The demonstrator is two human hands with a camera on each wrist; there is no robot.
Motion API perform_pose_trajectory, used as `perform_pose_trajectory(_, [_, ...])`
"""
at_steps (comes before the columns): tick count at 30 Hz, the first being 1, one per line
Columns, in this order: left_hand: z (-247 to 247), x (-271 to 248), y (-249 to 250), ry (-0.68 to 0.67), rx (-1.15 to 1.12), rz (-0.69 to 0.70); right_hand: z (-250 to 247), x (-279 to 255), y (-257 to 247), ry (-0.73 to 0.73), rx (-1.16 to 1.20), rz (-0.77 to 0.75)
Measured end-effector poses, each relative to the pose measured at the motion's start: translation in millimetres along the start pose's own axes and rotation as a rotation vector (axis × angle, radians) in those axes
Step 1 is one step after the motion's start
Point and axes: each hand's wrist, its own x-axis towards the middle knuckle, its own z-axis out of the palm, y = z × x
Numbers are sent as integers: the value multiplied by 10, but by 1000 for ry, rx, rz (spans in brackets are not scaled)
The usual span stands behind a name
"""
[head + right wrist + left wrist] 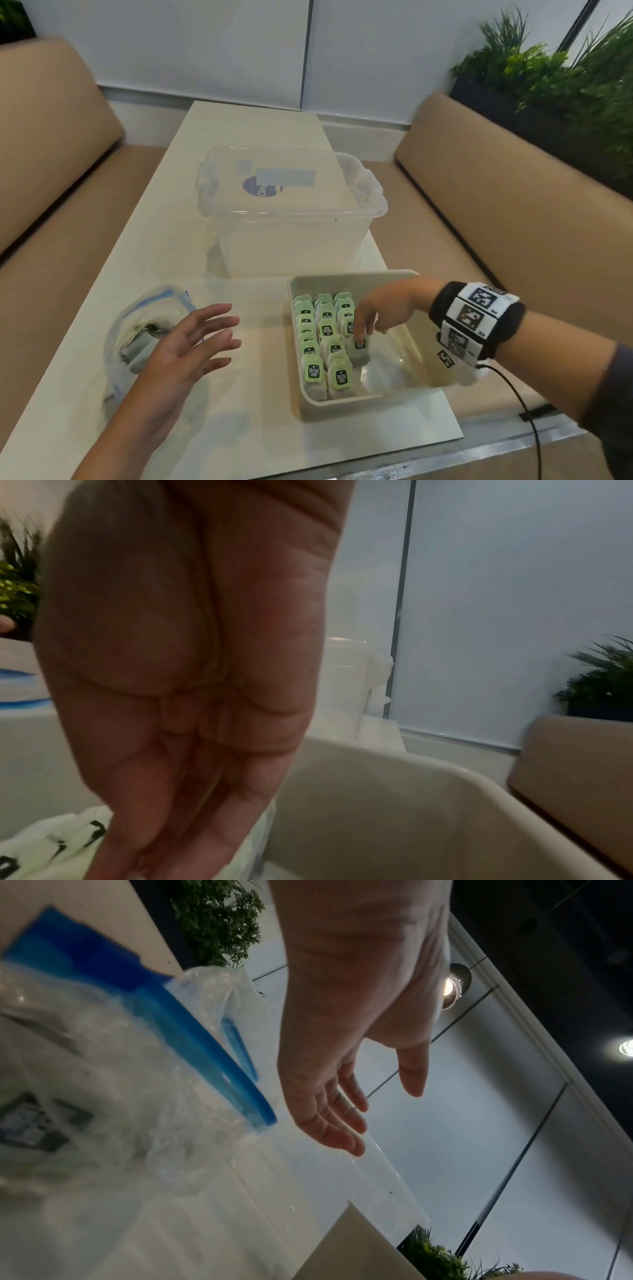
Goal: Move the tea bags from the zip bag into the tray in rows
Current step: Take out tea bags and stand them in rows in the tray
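Here my right hand [380, 310] reaches into the tray [416, 346], fingertips on a tea bag [359, 349]; grip unclear. Left of the tray, my left hand [191, 342] hovers spread wide beside the zip bag [137, 335].

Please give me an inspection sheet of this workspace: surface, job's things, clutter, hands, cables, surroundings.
Surface: pale table, glossy.
Job's things: tray holds tea bags in three rows, its right part bare; zip bag lies open at the left, some bags still inside.
Clutter: clear box behind the tray.
Hands: left hand open, fingers spread, beside the zip bag; right hand reaches into the tray, fingertips on the third row's nearest tea bag.
Cables: black cable from the right wristband.
Surroundings: tan benches on both sides, plants, white wall.
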Motion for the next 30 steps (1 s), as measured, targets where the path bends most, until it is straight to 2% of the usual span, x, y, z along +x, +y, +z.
perform_pose_trajectory(9, [4, 10, -69, 17, -22, -35, -27, 137, 43, 14, -3, 51])
perform_pose_trajectory(13, [4, -73, 5, 28, 26, 24, -60, 111, 37, 49, -38, 52])
perform_pose_trajectory(16, [-138, -286, 165, 150, 68, 178, -208, -9, -143, 167, -82, 4])
perform_pose_trajectory(18, [-324, -453, 225, 301, 98, 298, -356, -119, -425, 273, -99, -97])
perform_pose_trajectory(21, [-680, -659, 71, 474, 233, 359, -546, -215, -1046, 344, -22, -283])
perform_pose_trajectory(25, [-942, -782, -402, 452, 524, 179, -649, 13, -1881, 373, 11, -439])
perform_pose_trajectory(27, [-951, -749, -582, 429, 579, 94, -631, 266, -2200, 334, -59, -407])
perform_pose_trajectory(30, [-939, -576, -772, 414, 566, 29, -526, 687, -2497, 288, -186, -267])
